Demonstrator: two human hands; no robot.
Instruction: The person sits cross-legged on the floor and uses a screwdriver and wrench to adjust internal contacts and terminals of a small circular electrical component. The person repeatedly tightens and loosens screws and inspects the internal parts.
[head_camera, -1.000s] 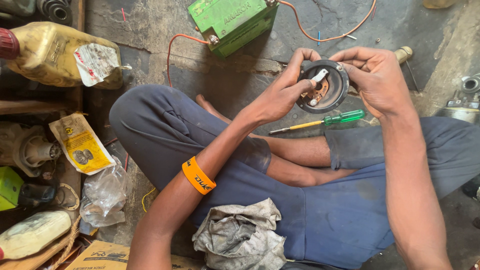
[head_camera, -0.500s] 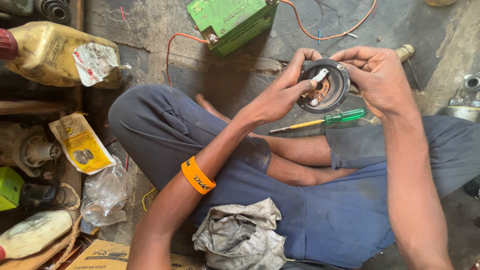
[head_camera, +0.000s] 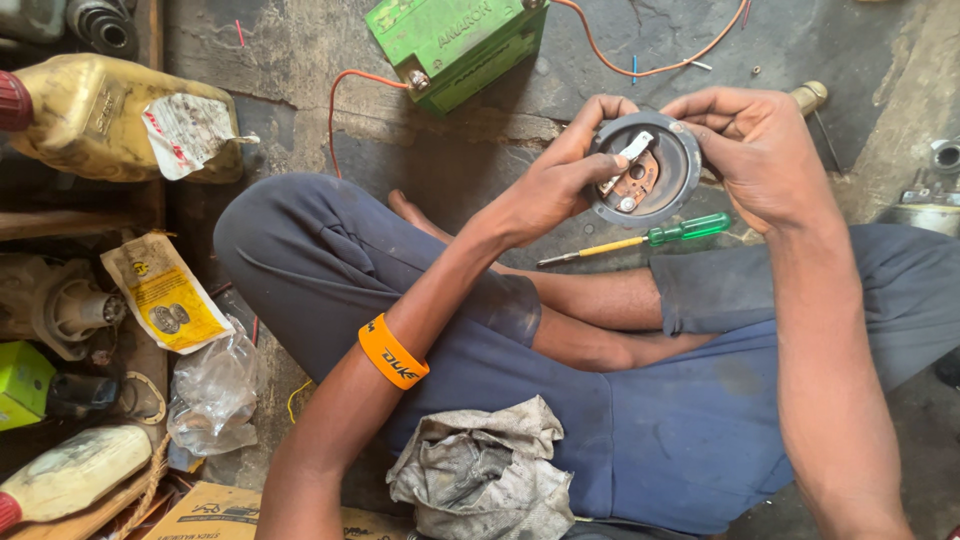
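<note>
Left hand (head_camera: 545, 195) and right hand (head_camera: 755, 150) grip round stator plate (head_camera: 645, 180); loose fingertip hold risks dropping it onto concrete floor (head_camera: 300, 60).

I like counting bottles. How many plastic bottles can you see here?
2. A big dirty yellow plastic bottle with a torn label lies at the upper left, and a smaller pale plastic bottle lies at the lower left. More may be hidden past the left edge.
</note>
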